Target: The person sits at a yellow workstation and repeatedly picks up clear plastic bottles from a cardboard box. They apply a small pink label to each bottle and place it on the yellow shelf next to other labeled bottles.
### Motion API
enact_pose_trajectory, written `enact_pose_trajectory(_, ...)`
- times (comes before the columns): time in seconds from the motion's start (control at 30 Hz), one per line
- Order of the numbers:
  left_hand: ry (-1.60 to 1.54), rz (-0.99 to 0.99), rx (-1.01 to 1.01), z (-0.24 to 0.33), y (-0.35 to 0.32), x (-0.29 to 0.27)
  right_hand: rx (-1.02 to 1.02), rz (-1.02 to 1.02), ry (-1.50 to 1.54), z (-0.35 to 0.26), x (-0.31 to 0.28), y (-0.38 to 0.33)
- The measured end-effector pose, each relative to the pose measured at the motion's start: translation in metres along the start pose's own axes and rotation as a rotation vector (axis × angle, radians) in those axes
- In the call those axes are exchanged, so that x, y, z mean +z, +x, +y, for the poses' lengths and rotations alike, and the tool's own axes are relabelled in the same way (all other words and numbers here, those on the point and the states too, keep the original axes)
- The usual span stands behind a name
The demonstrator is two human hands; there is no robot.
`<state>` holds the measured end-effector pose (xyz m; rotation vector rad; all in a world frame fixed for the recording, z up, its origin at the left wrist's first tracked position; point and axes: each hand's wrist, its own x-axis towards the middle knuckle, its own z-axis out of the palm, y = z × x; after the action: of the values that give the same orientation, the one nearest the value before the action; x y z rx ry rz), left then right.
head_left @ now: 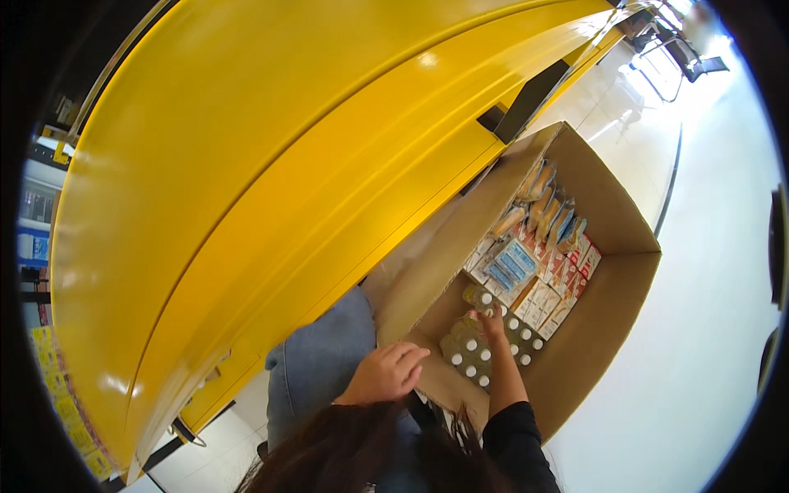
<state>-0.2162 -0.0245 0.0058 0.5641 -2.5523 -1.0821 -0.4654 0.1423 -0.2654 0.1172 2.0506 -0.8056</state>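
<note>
Inside a deep open cardboard box (604, 214), my right hand (492, 324) reaches down among bottles (470, 346) with white caps. Its fingers close about the top of one bottle; the fingertips are partly hidden. Beside it a bottle with a yellowish-green body (472, 294) leans over. My left hand (386, 372) is empty, fingers loosely bent and slightly apart, above my knee by the box's near edge. Farther in lie red and white cartons (563, 271), a clear pack with blue print (514, 263) and several bagged bread-like items (544, 205).
A large glossy yellow panel (271, 156) fills the left and upper view, close along the box's left side. My jeans-covered knee (320, 353) is between panel and box. A chair (678, 53) stands at the far right on the pale floor. Yellow packages (70, 403) line the far left.
</note>
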Motion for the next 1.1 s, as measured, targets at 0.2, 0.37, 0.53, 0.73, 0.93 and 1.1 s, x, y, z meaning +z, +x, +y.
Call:
enact_pose_trajectory(0.2, 0.052, 0.032, 0.020, -0.038, -0.015, 0.052, -0.332, 0.172, 0.063, 0.050, 0.037, 0.074)
enact_pose_trajectory(0.37, 0.059, -0.112, -0.042, -0.030, 0.001, 0.039, -0.195, 0.174, 0.003, 0.046, 0.034, 0.072)
enact_pose_trajectory(0.53, 0.066, -0.041, -0.032, -0.031, -0.007, 0.041, 0.006, -0.209, 0.740, -0.001, 0.029, 0.030)
enact_pose_trajectory(0.73, 0.219, -0.009, 0.065, -0.030, -0.003, 0.046, -0.015, 0.004, 0.528, -0.002, 0.042, 0.001)
enact_pose_trajectory(0.93, 0.337, -0.083, 0.069, -0.019, 0.005, 0.039, -0.493, -0.048, 0.092, -0.009, 0.018, -0.042)
enact_pose_trajectory(1.1, 0.344, -0.079, 0.000, 0.012, 0.013, 0.034, -0.650, -0.238, -0.582, -0.117, -0.041, -0.189)
